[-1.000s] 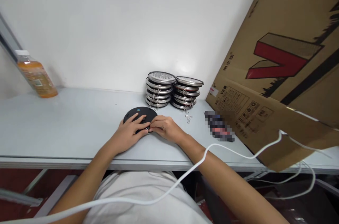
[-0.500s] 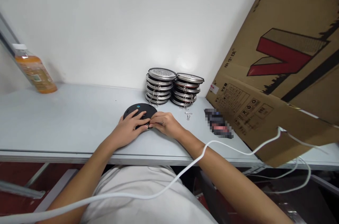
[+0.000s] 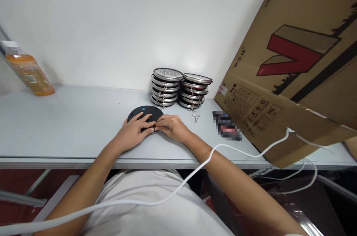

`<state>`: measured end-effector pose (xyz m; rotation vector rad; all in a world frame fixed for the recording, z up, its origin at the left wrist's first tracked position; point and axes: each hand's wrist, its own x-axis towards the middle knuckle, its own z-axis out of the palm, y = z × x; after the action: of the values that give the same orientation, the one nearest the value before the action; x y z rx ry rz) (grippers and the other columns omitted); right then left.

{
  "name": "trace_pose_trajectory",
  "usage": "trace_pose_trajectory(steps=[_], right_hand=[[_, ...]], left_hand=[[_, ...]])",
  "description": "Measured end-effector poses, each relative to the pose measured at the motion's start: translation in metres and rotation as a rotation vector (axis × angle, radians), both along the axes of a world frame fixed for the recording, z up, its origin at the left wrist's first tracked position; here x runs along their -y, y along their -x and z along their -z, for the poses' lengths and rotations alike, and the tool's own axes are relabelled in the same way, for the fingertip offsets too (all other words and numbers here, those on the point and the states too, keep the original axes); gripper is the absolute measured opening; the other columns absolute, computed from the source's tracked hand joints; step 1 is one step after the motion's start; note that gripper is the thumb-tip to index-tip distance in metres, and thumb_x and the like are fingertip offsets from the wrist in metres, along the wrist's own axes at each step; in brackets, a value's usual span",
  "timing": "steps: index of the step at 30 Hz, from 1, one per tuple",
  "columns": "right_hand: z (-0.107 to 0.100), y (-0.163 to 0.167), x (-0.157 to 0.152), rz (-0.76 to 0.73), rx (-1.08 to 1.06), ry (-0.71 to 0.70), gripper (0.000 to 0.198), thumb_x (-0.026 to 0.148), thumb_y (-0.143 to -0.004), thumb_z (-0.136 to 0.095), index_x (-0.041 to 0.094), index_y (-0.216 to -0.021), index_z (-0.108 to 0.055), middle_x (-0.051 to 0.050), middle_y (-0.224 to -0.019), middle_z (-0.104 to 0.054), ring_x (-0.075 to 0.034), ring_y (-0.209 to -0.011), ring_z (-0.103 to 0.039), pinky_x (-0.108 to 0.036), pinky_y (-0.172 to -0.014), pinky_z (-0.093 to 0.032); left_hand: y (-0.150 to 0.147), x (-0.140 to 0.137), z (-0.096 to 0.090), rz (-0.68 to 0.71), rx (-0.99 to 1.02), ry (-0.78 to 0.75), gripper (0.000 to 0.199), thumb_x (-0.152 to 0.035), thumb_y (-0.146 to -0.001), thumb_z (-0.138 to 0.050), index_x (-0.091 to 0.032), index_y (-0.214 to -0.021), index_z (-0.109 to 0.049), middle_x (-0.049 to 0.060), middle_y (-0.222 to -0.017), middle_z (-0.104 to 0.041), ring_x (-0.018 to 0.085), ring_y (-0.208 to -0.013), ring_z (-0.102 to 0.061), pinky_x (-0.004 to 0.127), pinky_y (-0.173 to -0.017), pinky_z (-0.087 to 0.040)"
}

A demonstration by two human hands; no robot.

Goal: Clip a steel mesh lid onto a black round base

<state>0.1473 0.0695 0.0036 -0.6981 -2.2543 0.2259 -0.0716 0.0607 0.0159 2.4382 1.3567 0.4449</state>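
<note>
A round black disc [image 3: 137, 110] with a small blue-green mark lies on the table close to its front edge. Spread across its top are the fingers of my left hand [image 3: 134, 131], pressing down on it with the thumb near its right rim. My right hand [image 3: 172, 127] pinches at that rim, thumb against fingers; whatever sits in the pinch is too small and covered to make out. Behind the disc stand two stacks of round metal-rimmed discs, a left stack [image 3: 166, 89] and a right stack [image 3: 194, 93], with wire clip handles hanging at their fronts.
Loose wire clip pieces [image 3: 196, 118] lie in front of the right stack. A blurred-out dark item [image 3: 227, 126] rests beside a large cardboard box [image 3: 267, 91]. An orange drink bottle [image 3: 32, 74] stands at the far left. A white cable [image 3: 195, 180] crosses in front of me.
The whole view has shifted slightly, so everything sits a little further left and up. Both hands keep nearly the same hold on the black disc.
</note>
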Motion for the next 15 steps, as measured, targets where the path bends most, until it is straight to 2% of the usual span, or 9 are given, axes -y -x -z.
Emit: trace_pose_trajectory(steps=[8,15], right_hand=[[0.0001,-0.002,-0.003,-0.011,0.04,-0.003,0.016,0.021,-0.093,-0.061,0.017,-0.084,-0.074,-0.007,-0.09,-0.072,-0.014,-0.081,-0.067,-0.023,-0.078,-0.052],[-0.0016,-0.0059,-0.0025,-0.037,0.022,0.016,0.017,0.025,-0.094,-0.061,0.017,-0.087,-0.074,-0.008,-0.091,-0.071,-0.014,-0.081,-0.067,-0.024,-0.077,-0.053]], left_hand=[[0.0015,-0.0055,0.0053,-0.011,0.05,-0.018,0.048,-0.063,-0.093,-0.045,-0.041,-0.132,-0.062,-0.004,-0.156,-0.04,0.031,-0.15,-0.023,0.059,-0.118,-0.021],[0.0004,-0.0037,0.005,-0.017,0.058,-0.024,0.049,-0.065,-0.092,-0.045,-0.041,-0.131,-0.063,-0.003,-0.156,-0.041,0.033,-0.15,-0.023,0.061,-0.118,-0.019]])
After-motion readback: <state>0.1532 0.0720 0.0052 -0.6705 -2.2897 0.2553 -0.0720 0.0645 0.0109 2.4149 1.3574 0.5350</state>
